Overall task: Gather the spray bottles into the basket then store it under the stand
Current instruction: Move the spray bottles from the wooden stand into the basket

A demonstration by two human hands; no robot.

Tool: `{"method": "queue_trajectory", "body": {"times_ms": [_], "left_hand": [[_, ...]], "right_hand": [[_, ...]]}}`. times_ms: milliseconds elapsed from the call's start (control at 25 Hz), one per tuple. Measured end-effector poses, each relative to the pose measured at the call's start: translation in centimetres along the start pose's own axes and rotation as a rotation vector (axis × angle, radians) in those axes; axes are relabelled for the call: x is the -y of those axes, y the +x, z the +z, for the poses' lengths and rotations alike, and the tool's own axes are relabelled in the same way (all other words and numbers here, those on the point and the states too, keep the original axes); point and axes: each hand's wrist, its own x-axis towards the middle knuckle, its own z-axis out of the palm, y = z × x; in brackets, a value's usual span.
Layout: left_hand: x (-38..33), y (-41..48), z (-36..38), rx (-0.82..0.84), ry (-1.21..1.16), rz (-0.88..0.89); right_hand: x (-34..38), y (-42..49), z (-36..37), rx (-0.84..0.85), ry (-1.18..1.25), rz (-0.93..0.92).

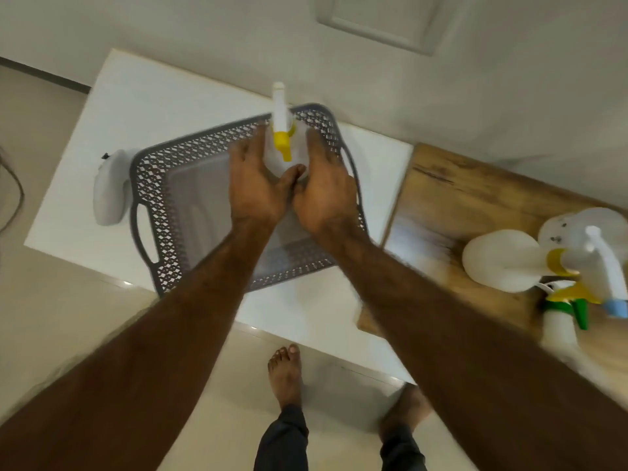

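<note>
A grey perforated basket [163,171] sits on a white table top [142,107]. Over its far half I hold a white spray bottle with a yellow collar and trigger [281,130] between both palms. My left hand [253,181] presses its left side and my right hand [328,188] its right side, thumbs meeting in front. On the wooden stand [452,195] at the right lie several more spray bottles: a round white one with a yellow collar [499,260], one with a green trigger [560,321], and a white one with a blue tip [608,266].
A white object [108,195] lies on the table just left of the basket. A wall with a white panel [384,22] rises behind. My bare feet [285,375] stand on the tiled floor in front of the table. A dark cable [13,195] hangs at the far left.
</note>
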Motion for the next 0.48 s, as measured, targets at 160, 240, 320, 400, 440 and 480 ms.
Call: {"method": "queue_trajectory", "body": {"times_ms": [160,240,320,400,440,480], "left_hand": [[-2.3,-6.7,0.6,-0.232,-0.050,0.035],[-6.0,-12.0,1.2,-0.144,-0.127,0.090],[-10.1,-17.0,2.5,0.103,-0.219,0.122],[-12.5,-20.5,5.1,0.353,-0.251,0.117],[-13.2,-21.6,6.7,0.440,-0.237,0.115],[-13.3,-22.1,8.3,0.508,-0.222,0.099]], "right_hand": [[-2.0,-7.4,-4.0,-0.226,0.163,0.043],[-4.4,-12.3,-5.6,-0.326,0.203,0.119],[-7.8,-17.2,-6.8,-0.396,0.212,0.251],[-11.5,-20.8,-7.9,-0.423,0.290,0.472],[-13.3,-21.9,-8.5,-0.439,0.333,0.586],[-14.9,-22.4,-9.2,-0.461,0.357,0.676]]}}
